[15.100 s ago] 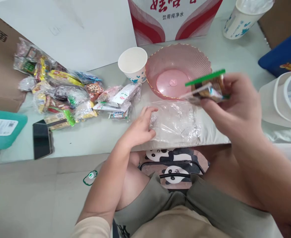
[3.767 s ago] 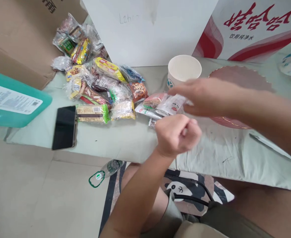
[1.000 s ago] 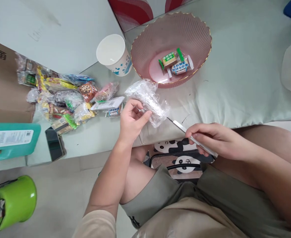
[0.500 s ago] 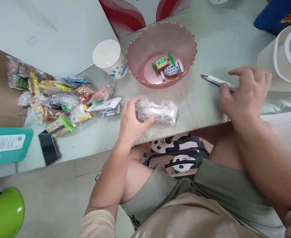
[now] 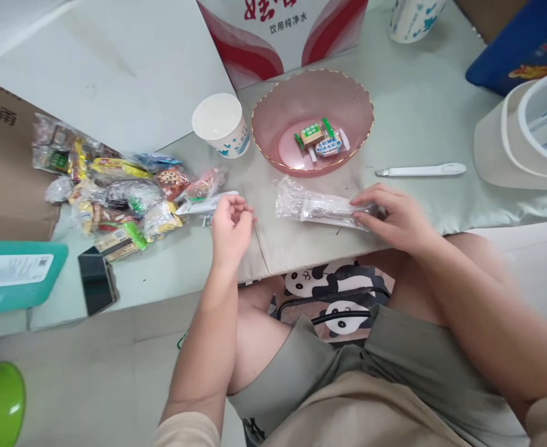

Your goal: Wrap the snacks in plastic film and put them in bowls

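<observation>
My right hand [image 5: 389, 217] pinches the right end of a crinkled clear plastic packet [image 5: 320, 207], which lies stretched along the front of the table. My left hand [image 5: 232, 226] has its fingers curled in beside the pile of wrapped snacks [image 5: 133, 189]. It overlaps the end of a white packet [image 5: 203, 203]; whether it grips anything is hidden. Behind the clear packet stands a pink ribbed bowl [image 5: 313, 93] with a gold scalloped rim, holding a green-ended snack [image 5: 311, 134] and a blue-and-white snack [image 5: 330, 146]. A white utility knife [image 5: 422, 170] lies to the right, out of both hands.
A paper cup [image 5: 221, 127] stands left of the bowl, another paper cup [image 5: 415, 22] at the back. A white bucket [image 5: 501, 146] is at the right. A phone [image 5: 96, 282] and teal container [image 5: 17, 276] sit front left. Boxes [image 5: 282, 43] line the back.
My right hand has left the utility knife and moved left onto the clear packet, now drawn out longer to the right. My left hand has moved left from that packet, its fingers curling in.
</observation>
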The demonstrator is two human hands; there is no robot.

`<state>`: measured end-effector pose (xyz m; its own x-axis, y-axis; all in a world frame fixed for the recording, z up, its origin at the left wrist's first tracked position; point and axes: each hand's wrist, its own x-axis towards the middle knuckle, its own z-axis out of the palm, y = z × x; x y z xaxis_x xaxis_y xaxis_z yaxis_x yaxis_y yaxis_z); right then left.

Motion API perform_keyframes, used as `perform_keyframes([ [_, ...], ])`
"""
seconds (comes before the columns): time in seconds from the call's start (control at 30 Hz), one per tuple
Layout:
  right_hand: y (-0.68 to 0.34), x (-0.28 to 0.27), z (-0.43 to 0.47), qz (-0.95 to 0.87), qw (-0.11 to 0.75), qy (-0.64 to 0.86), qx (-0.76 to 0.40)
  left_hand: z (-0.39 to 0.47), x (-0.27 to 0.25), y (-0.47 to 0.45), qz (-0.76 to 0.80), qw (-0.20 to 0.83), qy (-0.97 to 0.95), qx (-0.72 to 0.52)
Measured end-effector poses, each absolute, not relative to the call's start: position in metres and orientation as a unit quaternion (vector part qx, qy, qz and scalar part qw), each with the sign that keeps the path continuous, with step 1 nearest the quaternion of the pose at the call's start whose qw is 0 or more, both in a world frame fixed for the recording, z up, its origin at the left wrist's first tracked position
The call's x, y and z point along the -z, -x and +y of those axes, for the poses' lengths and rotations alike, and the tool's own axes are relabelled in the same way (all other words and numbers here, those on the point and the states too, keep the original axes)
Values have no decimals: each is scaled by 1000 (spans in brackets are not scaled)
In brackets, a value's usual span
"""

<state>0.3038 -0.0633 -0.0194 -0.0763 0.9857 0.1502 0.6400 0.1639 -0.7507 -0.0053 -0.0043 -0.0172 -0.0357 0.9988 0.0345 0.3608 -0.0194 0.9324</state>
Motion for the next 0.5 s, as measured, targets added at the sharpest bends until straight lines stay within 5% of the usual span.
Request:
perform_keyframes([
  [0.17, -304, 20, -66, -692, 362, 561, -275, -13, 13, -16, 477, 369, -728, -326],
  [0.3, -313, 16, -61, -656, 398, 592, -246, -5, 10, -19, 558, 363, -667, -334],
  [0.5, -332, 23, -64, -507, 448, 715, -173, -1, 1, 7, 661, 225, -622, -355],
])
